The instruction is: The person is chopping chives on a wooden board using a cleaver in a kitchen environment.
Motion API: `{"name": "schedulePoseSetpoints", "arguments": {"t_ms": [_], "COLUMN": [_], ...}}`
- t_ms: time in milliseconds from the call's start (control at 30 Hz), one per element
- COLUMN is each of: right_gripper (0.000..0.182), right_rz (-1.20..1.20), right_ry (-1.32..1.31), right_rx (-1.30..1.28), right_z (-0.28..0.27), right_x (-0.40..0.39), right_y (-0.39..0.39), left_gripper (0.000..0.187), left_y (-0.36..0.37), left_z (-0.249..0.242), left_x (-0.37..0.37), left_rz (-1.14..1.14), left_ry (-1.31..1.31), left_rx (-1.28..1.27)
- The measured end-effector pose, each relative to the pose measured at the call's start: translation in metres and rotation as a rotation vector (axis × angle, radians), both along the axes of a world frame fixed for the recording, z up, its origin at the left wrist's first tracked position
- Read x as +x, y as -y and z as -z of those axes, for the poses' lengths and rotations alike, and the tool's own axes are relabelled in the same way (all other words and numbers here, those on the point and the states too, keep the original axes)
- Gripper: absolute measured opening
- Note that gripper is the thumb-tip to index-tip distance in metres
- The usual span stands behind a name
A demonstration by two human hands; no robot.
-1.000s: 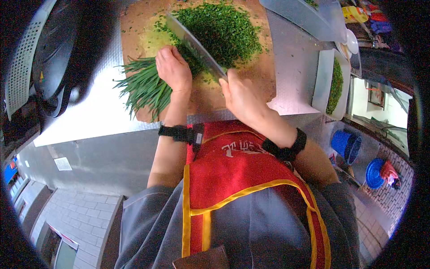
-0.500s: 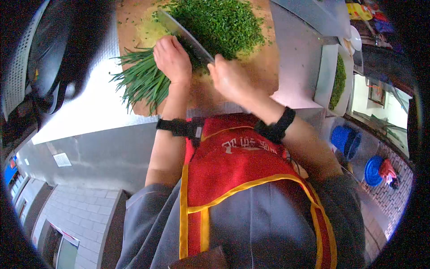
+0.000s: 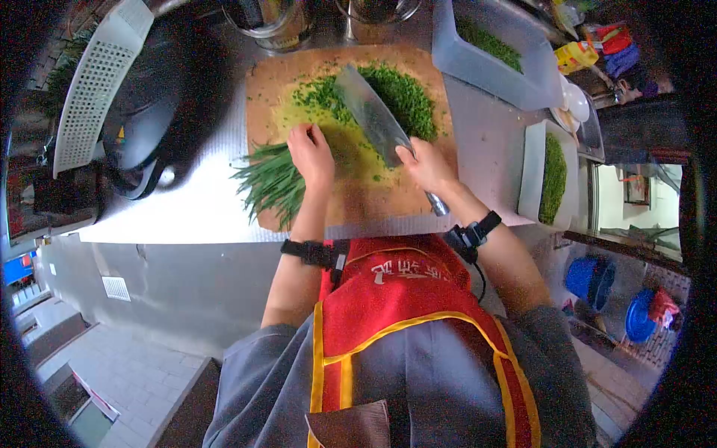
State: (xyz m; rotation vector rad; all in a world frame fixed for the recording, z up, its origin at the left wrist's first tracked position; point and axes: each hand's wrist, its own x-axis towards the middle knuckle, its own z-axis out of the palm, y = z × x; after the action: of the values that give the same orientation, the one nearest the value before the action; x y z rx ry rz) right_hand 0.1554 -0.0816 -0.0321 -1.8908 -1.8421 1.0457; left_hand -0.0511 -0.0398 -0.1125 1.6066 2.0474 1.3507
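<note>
My right hand (image 3: 427, 168) is wrapped round the handle of a cleaver (image 3: 371, 112), whose broad blade slants up and left beside the heap of chopped chives (image 3: 403, 93). My left hand (image 3: 311, 157) rests with curled fingers on the bunch of long green chives (image 3: 275, 179), near its cut end. A gap shows between the blade and my left hand. Both lots of chives lie on a wooden cutting board (image 3: 351, 205), where a wet yellow-green stain and loose bits are visible.
A translucent bin (image 3: 478, 71) with chopped greens stands at the back right, and a white tray (image 3: 532, 168) of greens lies nearer. White bowls (image 3: 573, 101) sit beside them. On the left are a perforated white basket (image 3: 101, 89) and a dark rounded object (image 3: 149, 112).
The view has shifted, showing more of the counter's back. The cleaver has moved right, away from my left hand, and the chopped heap now lies farther right, baring the stained board.
</note>
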Motion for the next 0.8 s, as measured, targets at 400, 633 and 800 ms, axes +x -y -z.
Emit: {"name": "schedulePoseSetpoints", "arguments": {"t_ms": [400, 633, 800], "right_gripper": [0.033, 0.034, 0.033], "right_rz": [0.053, 0.091, 0.099], "right_ry": [0.071, 0.118, 0.164], "right_rx": [0.174, 0.151, 0.137], "right_z": [-0.039, -0.036, -0.03], "right_x": [-0.029, -0.032, -0.036], "right_y": [0.024, 0.025, 0.026], "left_gripper": [0.015, 0.014, 0.019], "left_y": [-0.006, -0.002, -0.008], "left_z": [-0.023, -0.028, -0.027], "left_x": [-0.014, -0.014, -0.024], "left_rz": [-0.076, -0.029, -0.072], "left_ry": [0.149, 0.024, 0.059], "left_rx": [-0.094, -0.173, -0.168]}}
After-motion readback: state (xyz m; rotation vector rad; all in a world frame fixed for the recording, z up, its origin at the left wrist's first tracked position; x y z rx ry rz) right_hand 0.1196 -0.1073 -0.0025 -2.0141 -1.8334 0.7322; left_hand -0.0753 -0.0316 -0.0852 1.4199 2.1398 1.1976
